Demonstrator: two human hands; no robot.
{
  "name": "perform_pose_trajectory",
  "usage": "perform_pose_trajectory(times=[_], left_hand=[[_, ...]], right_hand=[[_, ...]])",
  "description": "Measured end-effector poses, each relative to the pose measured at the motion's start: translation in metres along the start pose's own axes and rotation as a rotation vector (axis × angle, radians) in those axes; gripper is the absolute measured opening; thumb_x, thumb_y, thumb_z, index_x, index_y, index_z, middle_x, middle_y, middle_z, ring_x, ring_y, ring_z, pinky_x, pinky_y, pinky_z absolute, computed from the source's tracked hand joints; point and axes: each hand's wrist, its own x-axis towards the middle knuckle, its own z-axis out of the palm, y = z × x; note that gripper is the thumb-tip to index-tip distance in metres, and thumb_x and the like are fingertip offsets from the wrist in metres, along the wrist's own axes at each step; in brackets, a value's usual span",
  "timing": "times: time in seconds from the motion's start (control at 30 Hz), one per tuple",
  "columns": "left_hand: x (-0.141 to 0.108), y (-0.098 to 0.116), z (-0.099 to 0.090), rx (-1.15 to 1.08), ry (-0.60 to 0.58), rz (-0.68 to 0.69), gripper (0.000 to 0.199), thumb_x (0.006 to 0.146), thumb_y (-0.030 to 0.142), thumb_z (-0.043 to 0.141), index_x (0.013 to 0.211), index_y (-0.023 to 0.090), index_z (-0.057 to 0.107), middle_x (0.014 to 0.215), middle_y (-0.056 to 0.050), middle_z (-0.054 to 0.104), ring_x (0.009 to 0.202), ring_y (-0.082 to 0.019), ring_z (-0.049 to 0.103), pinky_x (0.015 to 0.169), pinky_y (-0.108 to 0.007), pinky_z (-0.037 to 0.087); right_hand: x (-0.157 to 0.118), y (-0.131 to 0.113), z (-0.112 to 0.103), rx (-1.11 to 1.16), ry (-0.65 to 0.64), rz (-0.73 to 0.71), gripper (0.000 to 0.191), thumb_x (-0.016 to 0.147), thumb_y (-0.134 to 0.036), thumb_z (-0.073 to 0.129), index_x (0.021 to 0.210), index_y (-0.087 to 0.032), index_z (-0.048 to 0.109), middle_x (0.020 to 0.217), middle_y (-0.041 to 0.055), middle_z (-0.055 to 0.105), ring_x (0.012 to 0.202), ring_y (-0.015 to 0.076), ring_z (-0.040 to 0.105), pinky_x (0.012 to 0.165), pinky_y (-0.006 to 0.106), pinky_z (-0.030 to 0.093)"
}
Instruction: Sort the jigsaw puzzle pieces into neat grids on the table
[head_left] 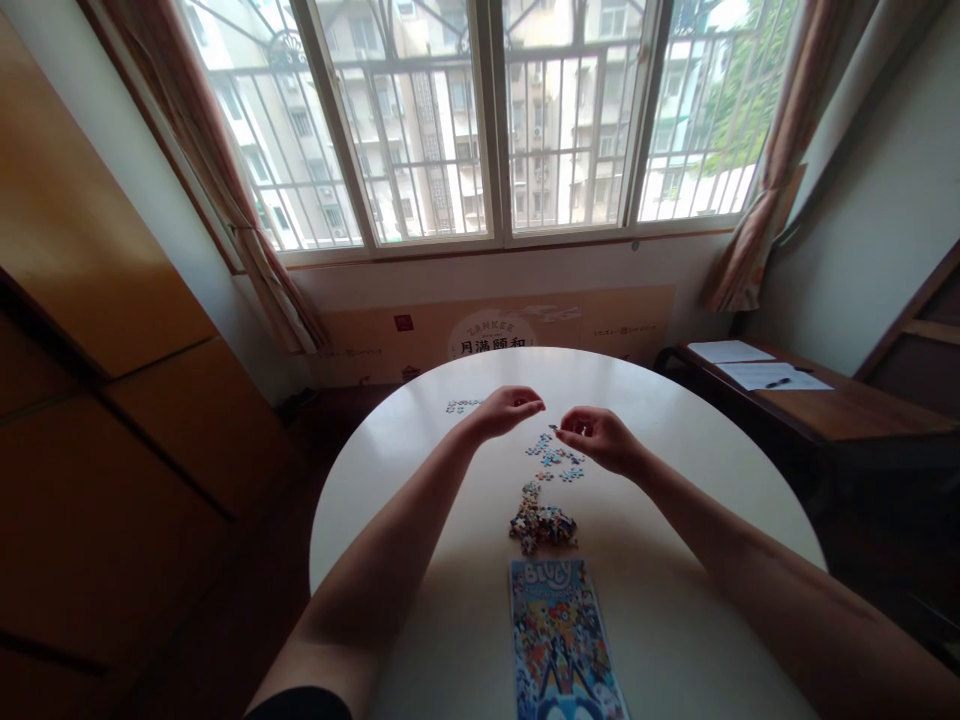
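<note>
Both hands hover over a round white table (660,480). My left hand (512,408) is near the joined puzzle pieces (460,406) at the far left; its fingers are pressed together, and anything between them is too small to make out. My right hand (598,436) pinches a small puzzle piece (553,428) between thumb and finger. Below the hands lie loose spread pieces (551,458), several of them blue. Closer to me is a heaped pile of pieces (541,522). The Bluey picture sheet (564,640) lies flat below the pile.
Behind the table is a wall with a printed cardboard panel (630,320) under barred windows. A brown side table (855,410) with papers (772,376) stands at the right. Wooden cabinets (172,420) are at the left.
</note>
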Motion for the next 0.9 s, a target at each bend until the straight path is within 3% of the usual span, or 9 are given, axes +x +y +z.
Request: perform_pose_trajectory(times=[0.1, 0.2, 0.33, 0.5, 0.67, 0.8, 0.9], left_hand=[[-0.004, 0.026, 0.0, 0.045, -0.073, 0.021, 0.027, 0.084, 0.037, 0.061, 0.092, 0.014, 0.073, 0.08, -0.004, 0.068, 0.071, -0.013, 0.058, 0.063, -0.024, 0.044], [-0.008, 0.039, 0.0, 0.045, -0.078, -0.009, 0.024, 0.085, 0.034, 0.06, 0.091, 0.014, 0.073, 0.075, -0.004, 0.067, 0.067, -0.012, 0.058, 0.059, -0.022, 0.046], [-0.008, 0.039, 0.001, -0.049, -0.126, -0.061, 0.023, 0.086, 0.032, 0.061, 0.093, 0.013, 0.072, 0.072, -0.003, 0.066, 0.062, -0.012, 0.06, 0.048, -0.019, 0.045], [-0.005, 0.032, 0.008, -0.167, -0.142, -0.03, 0.014, 0.082, 0.022, 0.063, 0.089, 0.012, 0.071, 0.074, -0.004, 0.068, 0.067, -0.013, 0.064, 0.047, -0.018, 0.047], [-0.001, 0.012, -0.012, -0.159, -0.024, -0.058, 0.021, 0.081, 0.024, 0.066, 0.097, 0.013, 0.071, 0.079, -0.005, 0.069, 0.065, -0.011, 0.061, 0.045, -0.017, 0.045], [-0.007, -0.022, -0.05, -0.068, 0.192, -0.228, 0.026, 0.081, 0.025, 0.064, 0.103, 0.014, 0.071, 0.081, -0.005, 0.068, 0.061, -0.009, 0.056, 0.043, -0.016, 0.04], [-0.017, -0.05, -0.073, 0.016, 0.258, -0.376, 0.028, 0.081, 0.026, 0.063, 0.105, 0.014, 0.071, 0.075, -0.004, 0.066, 0.058, -0.009, 0.053, 0.043, -0.017, 0.039]], right_hand=[[0.0, 0.002, 0.002, 0.059, 0.06, 0.017, 0.03, 0.082, -0.046, 0.064, 0.08, -0.016, 0.065, 0.071, 0.0024, 0.064, 0.059, 0.0123, 0.051, 0.053, 0.025, 0.04], [0.0, 0.003, 0.004, 0.083, 0.087, 0.026, 0.035, 0.082, -0.052, 0.064, 0.081, -0.017, 0.064, 0.071, 0.0027, 0.064, 0.06, 0.0133, 0.052, 0.052, 0.025, 0.041], [0.0, 0.004, 0.005, 0.12, 0.113, 0.037, 0.037, 0.081, -0.054, 0.065, 0.081, -0.017, 0.064, 0.07, 0.0023, 0.063, 0.061, 0.0137, 0.053, 0.054, 0.026, 0.042], [0.001, 0.005, 0.005, 0.217, 0.077, 0.035, 0.036, 0.079, -0.052, 0.068, 0.085, -0.016, 0.066, 0.076, 0.0044, 0.066, 0.066, 0.0153, 0.057, 0.059, 0.027, 0.046], [0.0, 0.007, -0.005, 0.021, 0.165, 0.018, 0.033, 0.086, -0.046, 0.059, 0.097, -0.016, 0.069, 0.08, 0.0059, 0.068, 0.066, 0.0156, 0.057, 0.059, 0.028, 0.046], [-0.001, 0.019, -0.017, -0.262, 0.221, -0.05, 0.025, 0.086, -0.032, 0.054, 0.097, -0.018, 0.071, 0.081, 0.0051, 0.068, 0.067, 0.0162, 0.057, 0.067, 0.031, 0.049], [-0.001, 0.038, -0.023, -0.335, 0.291, -0.019, 0.024, 0.084, -0.028, 0.051, 0.093, -0.018, 0.071, 0.083, 0.0054, 0.07, 0.069, 0.0171, 0.058, 0.071, 0.032, 0.049]])
